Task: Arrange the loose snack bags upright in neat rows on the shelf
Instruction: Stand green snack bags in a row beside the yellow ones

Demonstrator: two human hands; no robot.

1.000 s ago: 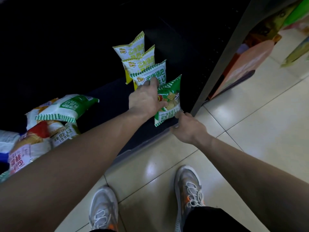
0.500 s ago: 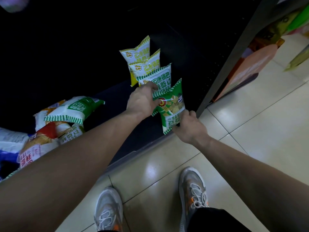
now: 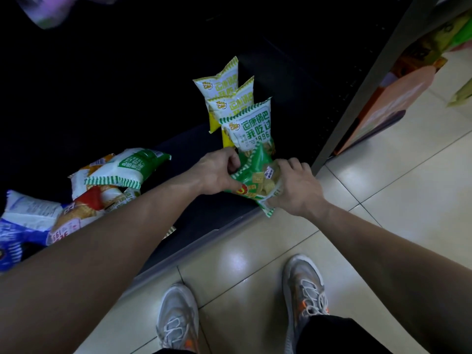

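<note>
A green snack bag (image 3: 255, 176) lies tilted at the front edge of the dark bottom shelf (image 3: 204, 221). My left hand (image 3: 217, 175) grips its left side and my right hand (image 3: 296, 186) grips its right side. Behind it three bags stand upright in a row: a green-and-white bag (image 3: 249, 126) and two yellow-and-white bags (image 3: 236, 103), (image 3: 219, 81). A loose pile of bags lies on the shelf's left part, with a green-and-white one (image 3: 122, 167) on top, a red-and-orange one (image 3: 76, 215) below, and a blue-and-white one (image 3: 18, 226) at the far left.
A grey shelf upright (image 3: 357, 88) stands just right of the row. Beyond it sit an orange display box (image 3: 383, 103) and more packets. Beige floor tiles (image 3: 396, 187) run in front of the shelf, with my two grey shoes (image 3: 178, 318), (image 3: 306, 287) on them.
The front green bag has tipped from upright to lying tilted. My left hand moved down onto its left side and my right hand came up onto its right side.
</note>
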